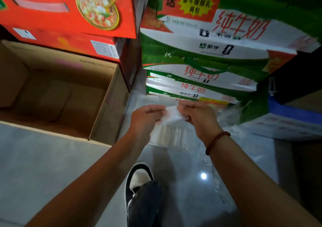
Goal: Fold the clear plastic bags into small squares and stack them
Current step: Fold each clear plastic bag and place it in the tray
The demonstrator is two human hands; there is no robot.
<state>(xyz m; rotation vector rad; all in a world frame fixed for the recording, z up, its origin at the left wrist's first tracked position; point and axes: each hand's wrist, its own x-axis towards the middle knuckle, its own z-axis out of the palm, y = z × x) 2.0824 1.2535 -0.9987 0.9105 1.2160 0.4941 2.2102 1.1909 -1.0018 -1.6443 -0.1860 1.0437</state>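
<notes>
Glossy grey floor (43, 157) runs between stacked cartons; both hands work above it at centre; the left hand (146, 116) and right hand (198, 115) each pinch an edge of a clear plastic bag (172, 115), held up between them, above a folded stack (168, 137) on the floor; slick film could slip from the pinch and spring the fold open, I judge; green milk cartons (209, 69) far right read 纯牛奶; an open brown box (57, 90) sits left.
</notes>
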